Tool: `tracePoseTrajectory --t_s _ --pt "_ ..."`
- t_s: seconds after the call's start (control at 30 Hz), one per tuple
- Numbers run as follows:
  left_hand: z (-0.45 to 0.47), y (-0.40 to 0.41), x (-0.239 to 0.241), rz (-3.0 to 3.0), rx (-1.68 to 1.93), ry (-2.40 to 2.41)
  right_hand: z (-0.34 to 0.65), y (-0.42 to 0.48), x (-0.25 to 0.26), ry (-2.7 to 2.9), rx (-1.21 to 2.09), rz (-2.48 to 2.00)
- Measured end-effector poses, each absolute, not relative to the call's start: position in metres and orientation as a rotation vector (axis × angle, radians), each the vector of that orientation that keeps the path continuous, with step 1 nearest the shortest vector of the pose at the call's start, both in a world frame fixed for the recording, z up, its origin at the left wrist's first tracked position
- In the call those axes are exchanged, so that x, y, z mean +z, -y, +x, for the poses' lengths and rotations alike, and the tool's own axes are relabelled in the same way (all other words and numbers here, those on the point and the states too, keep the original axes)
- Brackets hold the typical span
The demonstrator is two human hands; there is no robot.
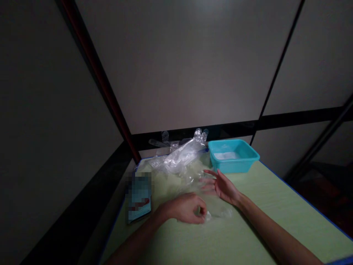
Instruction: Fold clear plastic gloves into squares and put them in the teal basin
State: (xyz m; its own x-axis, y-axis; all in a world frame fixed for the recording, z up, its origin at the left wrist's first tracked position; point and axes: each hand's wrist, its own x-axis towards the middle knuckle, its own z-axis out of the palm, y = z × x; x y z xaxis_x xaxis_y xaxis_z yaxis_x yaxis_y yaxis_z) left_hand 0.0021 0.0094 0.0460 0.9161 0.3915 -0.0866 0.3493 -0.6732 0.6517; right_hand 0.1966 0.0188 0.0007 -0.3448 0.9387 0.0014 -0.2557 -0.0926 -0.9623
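My left hand (190,208) is closed in a pinch low over the table, thumb and fingers together on the edge of a clear disposable plastic glove (226,213). The thin film spreads out to the right of the fingertips and is hard to make out against the tabletop. My right hand (224,187) is open, its fingers spread and pointing left, slightly blurred, just above the film. Whether it touches the film I cannot tell. Behind both hands lies a crumpled pile of clear plastic gloves (179,159), some finger shapes sticking up at the back.
A turquoise plastic basin (234,166) with something white inside stands at the back right. At the left edge is a flat, pixelated device (141,197), perhaps a phone. The pale green table (278,206) has a blue edge and stands against wall panels (193,73).
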Motion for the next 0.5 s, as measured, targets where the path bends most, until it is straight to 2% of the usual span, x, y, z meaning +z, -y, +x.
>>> tracePoseTrajectory --t_s 0.13,0.23,0.33,0.5 --pt "0.001 -0.004 0.036 2.147 0.006 -0.594 0.192 -0.013 -0.001 1.087 1.618 -0.885" --pt "0.003 0.002 0.028 2.114 0.152 -0.694 0.191 -0.012 -0.002 1.077 1.576 -0.924" --pt "0.005 0.009 0.021 2.177 0.316 -0.820 0.193 -0.014 -0.002 1.067 1.516 -0.968" --pt "0.006 0.020 0.016 2.494 0.395 -0.700 0.199 -0.017 -0.004 1.154 1.461 -1.003"
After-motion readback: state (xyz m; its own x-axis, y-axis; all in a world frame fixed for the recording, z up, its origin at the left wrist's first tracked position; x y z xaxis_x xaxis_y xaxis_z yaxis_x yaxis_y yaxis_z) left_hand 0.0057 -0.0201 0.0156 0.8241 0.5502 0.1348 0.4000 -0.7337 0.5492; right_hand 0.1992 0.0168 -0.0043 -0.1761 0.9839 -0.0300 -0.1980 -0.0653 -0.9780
